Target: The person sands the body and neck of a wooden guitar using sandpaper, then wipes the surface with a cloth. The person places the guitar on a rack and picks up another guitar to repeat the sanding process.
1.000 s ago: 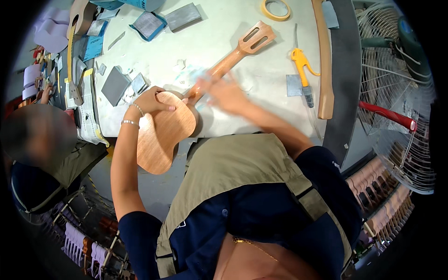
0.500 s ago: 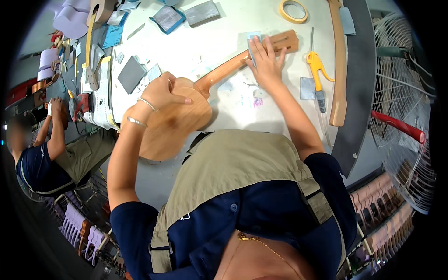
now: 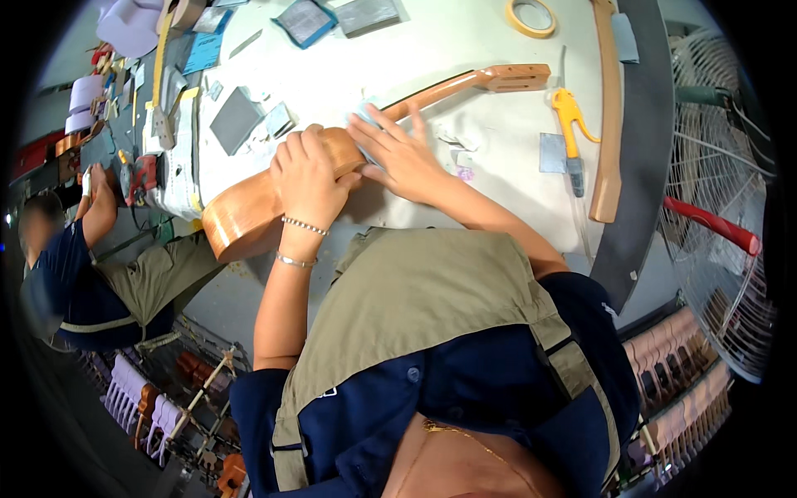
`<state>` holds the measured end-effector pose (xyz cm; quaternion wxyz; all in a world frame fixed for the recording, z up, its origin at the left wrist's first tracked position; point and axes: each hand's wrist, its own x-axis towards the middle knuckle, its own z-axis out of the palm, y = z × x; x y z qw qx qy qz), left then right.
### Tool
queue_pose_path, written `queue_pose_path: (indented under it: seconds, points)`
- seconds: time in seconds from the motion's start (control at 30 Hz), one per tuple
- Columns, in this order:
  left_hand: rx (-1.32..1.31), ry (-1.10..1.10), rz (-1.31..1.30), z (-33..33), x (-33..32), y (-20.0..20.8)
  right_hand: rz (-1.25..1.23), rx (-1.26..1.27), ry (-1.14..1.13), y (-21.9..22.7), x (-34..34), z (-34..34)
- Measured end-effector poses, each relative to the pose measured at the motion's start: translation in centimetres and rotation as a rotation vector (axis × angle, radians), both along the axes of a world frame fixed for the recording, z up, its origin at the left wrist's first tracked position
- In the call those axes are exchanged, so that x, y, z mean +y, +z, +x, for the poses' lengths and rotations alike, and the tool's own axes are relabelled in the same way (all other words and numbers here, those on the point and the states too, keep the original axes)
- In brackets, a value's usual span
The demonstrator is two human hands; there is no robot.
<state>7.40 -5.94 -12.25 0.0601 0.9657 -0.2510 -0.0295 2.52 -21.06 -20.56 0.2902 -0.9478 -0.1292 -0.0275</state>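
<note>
A small wooden ukulele [image 3: 241, 217] is tipped up on its side edge at the table's near edge, its glossy side facing me. Its neck [image 3: 448, 85] reaches away to the right, ending in a slotted headstock. My left hand [image 3: 311, 174] is wrapped over the body near the neck end, gripping it. At the neck's base, my right hand [image 3: 398, 158] has long, partly spread fingers over a light blue sanding sheet [image 3: 363, 108], pressing it against the wood. The sheet is blurred and mostly covered by the fingers.
Grey sanding pads [image 3: 237, 120], a blue-edged pad [image 3: 305, 22] and a tape roll [image 3: 531, 17] lie on the white table. Right are a yellow air gun [image 3: 569, 124], a loose wooden neck [image 3: 608, 124] and a fan [image 3: 718, 191]. A co-worker [image 3: 100, 274] works at left.
The ukulele has turned from lying flat, back up, to resting on its side. My right hand has moved left from the headstock to the neck's base with the sheet. My left hand has shifted right.
</note>
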Motion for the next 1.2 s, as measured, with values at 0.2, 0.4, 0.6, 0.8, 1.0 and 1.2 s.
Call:
queue_pose_path:
  seconds: [0.2, 0.4, 0.6, 0.8, 1.0, 1.2]
  points:
    - [-0.073, -0.031, -0.043, 0.4, 0.4, -0.4, -0.305, 0.182, -0.396, -4.2, -7.9, 0.9]
    - [0.090, -0.048, -0.025, 4.4, 1.0, -1.2, -0.023, -0.052, -0.517, -5.4, -2.4, 1.5]
    - [0.260, -0.058, -0.074, 6.9, 1.1, -1.1, -0.252, 0.233, -0.436, -4.8, -9.0, 1.2]
    - [0.074, -0.012, -0.012, 2.5, 0.3, -0.3, -0.029, -0.019, -0.466, -3.6, -3.0, 0.4]
    - [-0.120, 0.038, -0.063, -2.5, -0.4, -0.5, -0.368, -0.084, -0.685, -2.9, -12.2, -1.2]
    - [-0.199, 0.037, -0.102, -3.9, -0.5, -1.2, -0.333, -0.139, -0.664, -1.9, -16.0, -2.8]
